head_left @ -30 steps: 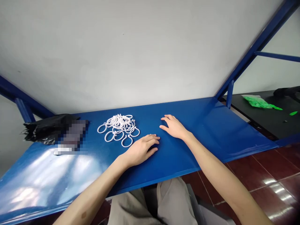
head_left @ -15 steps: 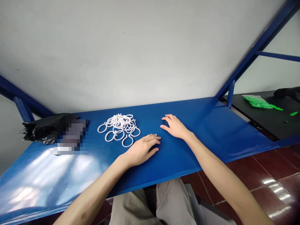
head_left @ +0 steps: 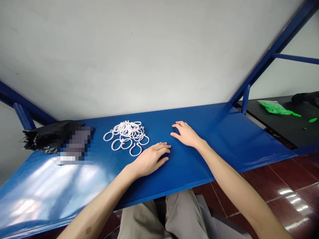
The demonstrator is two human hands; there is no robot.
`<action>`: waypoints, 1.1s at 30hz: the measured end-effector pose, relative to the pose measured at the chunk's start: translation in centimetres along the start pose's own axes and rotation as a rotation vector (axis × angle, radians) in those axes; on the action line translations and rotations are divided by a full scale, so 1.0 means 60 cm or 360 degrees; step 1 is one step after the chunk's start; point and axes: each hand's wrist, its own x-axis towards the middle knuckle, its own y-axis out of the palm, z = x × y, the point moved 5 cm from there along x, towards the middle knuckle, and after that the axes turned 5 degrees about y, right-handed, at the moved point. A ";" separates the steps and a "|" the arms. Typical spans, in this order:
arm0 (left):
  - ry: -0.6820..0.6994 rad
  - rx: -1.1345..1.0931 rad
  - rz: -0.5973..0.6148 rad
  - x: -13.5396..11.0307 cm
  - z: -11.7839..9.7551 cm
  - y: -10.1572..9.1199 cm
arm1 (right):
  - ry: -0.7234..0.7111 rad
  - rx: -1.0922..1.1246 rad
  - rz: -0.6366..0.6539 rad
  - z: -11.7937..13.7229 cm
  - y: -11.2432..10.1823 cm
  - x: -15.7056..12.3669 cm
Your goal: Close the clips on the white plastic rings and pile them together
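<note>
A loose heap of white plastic rings (head_left: 128,131), each with a small knob or eyelet, lies on the blue table (head_left: 159,119) left of centre. My left hand (head_left: 152,157) rests on the tabletop just right of and nearer than the heap, fingers stretched out and holding nothing. The ring closest to it (head_left: 135,149) lies beside the back of that hand, apart from the fingers. Further right, my right hand (head_left: 185,133) lies on the table with its fingers spread and nothing in them.
A black plastic bag (head_left: 45,132) sits at the table's left end, beside a pixelated flat dark object (head_left: 77,141). Blue frame bars (head_left: 264,56) slope up at both sides. On a black table (head_left: 284,129) to the right is a bag of green pieces (head_left: 276,108).
</note>
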 end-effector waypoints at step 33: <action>0.0035 0.1291 -0.0411 -0.013 -0.002 -0.028 | -0.0184 0.0236 -0.0252 0.024 -0.014 0.000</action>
